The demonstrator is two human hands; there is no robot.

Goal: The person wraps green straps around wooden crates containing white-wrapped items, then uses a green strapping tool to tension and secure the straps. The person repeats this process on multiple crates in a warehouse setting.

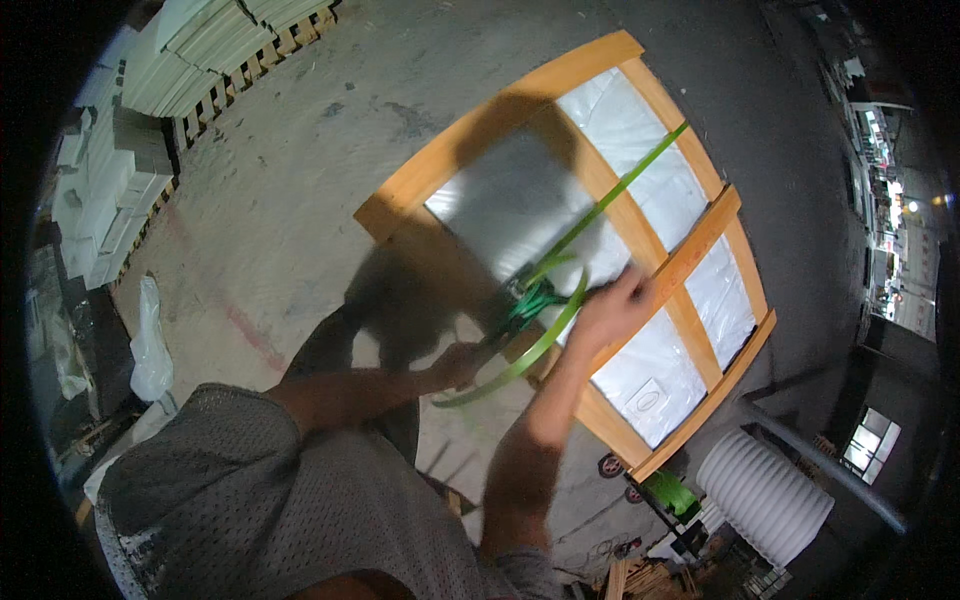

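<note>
A wooden crate (690, 270) of light slats around white-wrapped contents stands in front of me. A green strap (640, 175) runs across its top to a green and dark strapping tool (528, 303) at the near edge. The strap's loose end (545, 345) curls away from the tool toward me. My left hand (455, 367), in shadow, is closed around the tool's near handle. My right hand (615, 308), slightly blurred, is closed at the tool's dark lever on the right, just above the crate's slats.
Stacks of pale boards (195, 55) on pallets stand at the far left. A white plastic-wrapped bundle (150, 345) lies on the concrete floor (260, 200). A ribbed white roll (765, 490), a grey pipe (820, 460) and wood scraps (640, 580) are at the lower right.
</note>
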